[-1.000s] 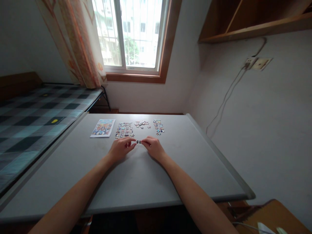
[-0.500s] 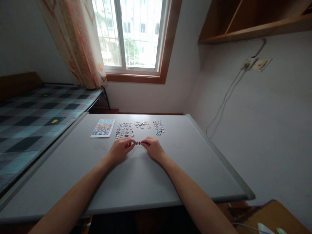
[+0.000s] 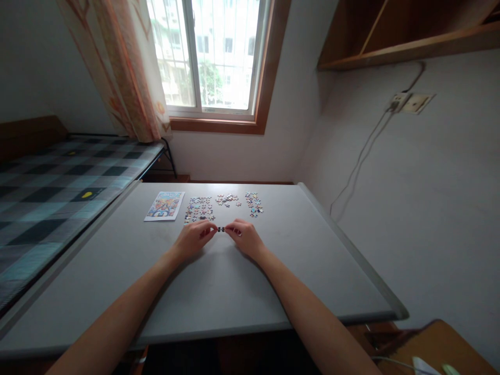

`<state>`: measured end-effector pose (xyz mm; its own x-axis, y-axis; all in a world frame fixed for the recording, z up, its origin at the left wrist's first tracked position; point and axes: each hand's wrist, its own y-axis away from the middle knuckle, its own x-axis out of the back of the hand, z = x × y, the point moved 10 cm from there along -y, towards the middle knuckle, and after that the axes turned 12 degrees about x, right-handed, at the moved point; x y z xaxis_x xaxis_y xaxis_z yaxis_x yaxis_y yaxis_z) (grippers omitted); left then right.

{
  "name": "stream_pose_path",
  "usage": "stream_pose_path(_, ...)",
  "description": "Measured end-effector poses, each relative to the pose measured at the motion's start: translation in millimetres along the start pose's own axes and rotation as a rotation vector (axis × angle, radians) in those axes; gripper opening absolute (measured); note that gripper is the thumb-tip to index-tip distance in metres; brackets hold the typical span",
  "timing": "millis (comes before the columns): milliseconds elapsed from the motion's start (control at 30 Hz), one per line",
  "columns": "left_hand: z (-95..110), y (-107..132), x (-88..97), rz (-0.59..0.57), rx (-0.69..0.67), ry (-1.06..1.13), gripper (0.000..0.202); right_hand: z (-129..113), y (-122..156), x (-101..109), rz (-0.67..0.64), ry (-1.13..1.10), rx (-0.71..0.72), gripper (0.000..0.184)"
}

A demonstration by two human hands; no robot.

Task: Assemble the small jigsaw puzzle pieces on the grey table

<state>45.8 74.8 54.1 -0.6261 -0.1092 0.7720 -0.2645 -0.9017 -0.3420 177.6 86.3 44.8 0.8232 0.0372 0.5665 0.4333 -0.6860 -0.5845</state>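
Small dark-and-white puzzle pieces (image 3: 221,229) are pinched between my two hands, above the grey table (image 3: 230,291). My left hand (image 3: 196,234) is closed, thumb and forefinger gripping their left end. From the other side my right hand (image 3: 244,235) pinches the right end in the same way. The fingertips cover part of the pieces, so I cannot tell whether they are joined. Just beyond my left hand lie rows of loose puzzle pieces (image 3: 200,207). A looser heap of pieces (image 3: 226,198) sits farther back, and another group (image 3: 254,203) lies beyond my right hand.
A colourful picture sheet (image 3: 164,205) lies at the table's left rear. To the left stands a bed with a checked cover (image 3: 86,172). A wooden stool or chair (image 3: 441,346) is at lower right. Beyond the table are the wall and window (image 3: 222,62).
Almost nothing differs. Both hands keep the same pinch on the small pieces, and the view has shifted very slightly.
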Motion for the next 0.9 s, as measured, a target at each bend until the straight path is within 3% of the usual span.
stream_pose_path(900, 3.6, 0.4, -4.6, -0.029, -0.045, -0.035, 0.017, 2.2, 0.2, 2.8, 0.026, 0.007, -0.025, 0.012)
